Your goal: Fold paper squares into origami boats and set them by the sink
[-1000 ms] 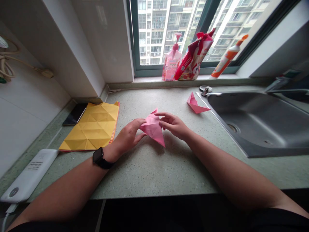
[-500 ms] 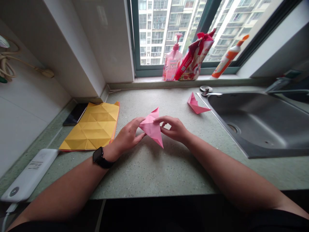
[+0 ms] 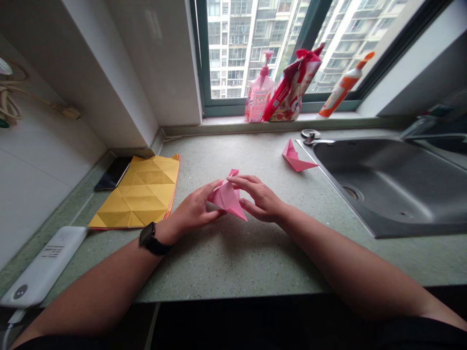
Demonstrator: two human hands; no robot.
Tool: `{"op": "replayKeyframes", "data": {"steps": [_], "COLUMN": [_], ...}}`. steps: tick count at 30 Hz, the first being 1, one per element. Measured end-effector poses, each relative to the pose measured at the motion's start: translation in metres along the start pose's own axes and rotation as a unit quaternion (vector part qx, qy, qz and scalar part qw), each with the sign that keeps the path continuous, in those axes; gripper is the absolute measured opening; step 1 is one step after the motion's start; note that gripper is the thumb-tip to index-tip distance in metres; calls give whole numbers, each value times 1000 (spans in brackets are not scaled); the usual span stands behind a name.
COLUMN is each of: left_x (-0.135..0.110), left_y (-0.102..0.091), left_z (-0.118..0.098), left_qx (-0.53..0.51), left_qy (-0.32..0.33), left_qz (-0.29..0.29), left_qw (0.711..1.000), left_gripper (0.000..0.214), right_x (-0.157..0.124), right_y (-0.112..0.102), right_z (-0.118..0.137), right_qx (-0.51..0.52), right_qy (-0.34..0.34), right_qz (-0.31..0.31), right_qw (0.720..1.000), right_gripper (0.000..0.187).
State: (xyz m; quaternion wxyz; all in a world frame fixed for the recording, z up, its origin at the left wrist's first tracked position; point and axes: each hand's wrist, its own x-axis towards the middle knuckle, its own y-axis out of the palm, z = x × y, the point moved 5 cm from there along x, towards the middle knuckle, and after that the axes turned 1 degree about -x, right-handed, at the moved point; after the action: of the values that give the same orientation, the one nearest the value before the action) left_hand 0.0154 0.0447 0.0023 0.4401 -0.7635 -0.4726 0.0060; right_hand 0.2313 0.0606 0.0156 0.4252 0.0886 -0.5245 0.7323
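Observation:
A partly folded pink paper (image 3: 228, 199) is held just above the green speckled counter (image 3: 233, 257), between both hands. My left hand (image 3: 193, 210), with a black watch on its wrist, pinches the paper's left side. My right hand (image 3: 260, 198) curls its fingers over the top and right side of the same paper. A finished pink paper figure (image 3: 295, 158) lies on the counter further back, next to the sink.
A stack of creased yellow paper (image 3: 140, 192) lies at the left, a dark phone (image 3: 113, 172) behind it and a white power bank (image 3: 45, 265) nearer. The steel sink (image 3: 394, 187) fills the right. On the sill stand a pink pump bottle (image 3: 260, 95), a red bag (image 3: 294, 87) and an orange-capped bottle (image 3: 343, 87).
Both hands have closed in on the pink paper, which is now folded narrower and tilted up. My right hand's fingers moved over its top.

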Motion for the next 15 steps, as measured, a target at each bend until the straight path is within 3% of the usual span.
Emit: {"op": "replayKeyframes", "data": {"steps": [6, 8, 13, 15], "left_x": [4, 4, 3, 2], "left_y": [3, 4, 6, 6], "left_z": [1, 4, 16, 18], "left_qx": [-115, -162, -229, -237], "left_qy": [-50, -77, -130, -128], "left_qz": [38, 39, 23, 24], "left_qw": [991, 983, 964, 963], "left_gripper": [93, 97, 109, 107], "right_x": [-1, -1, 0, 0], "right_y": [1, 3, 10, 11], "right_z": [1, 4, 9, 8], "right_qx": [17, -3, -73, -87], "right_qy": [-67, -75, -76, -67], "right_qz": [15, 20, 36, 47], "right_qw": [997, 997, 994, 993], "right_gripper": [81, 81, 31, 27]}}
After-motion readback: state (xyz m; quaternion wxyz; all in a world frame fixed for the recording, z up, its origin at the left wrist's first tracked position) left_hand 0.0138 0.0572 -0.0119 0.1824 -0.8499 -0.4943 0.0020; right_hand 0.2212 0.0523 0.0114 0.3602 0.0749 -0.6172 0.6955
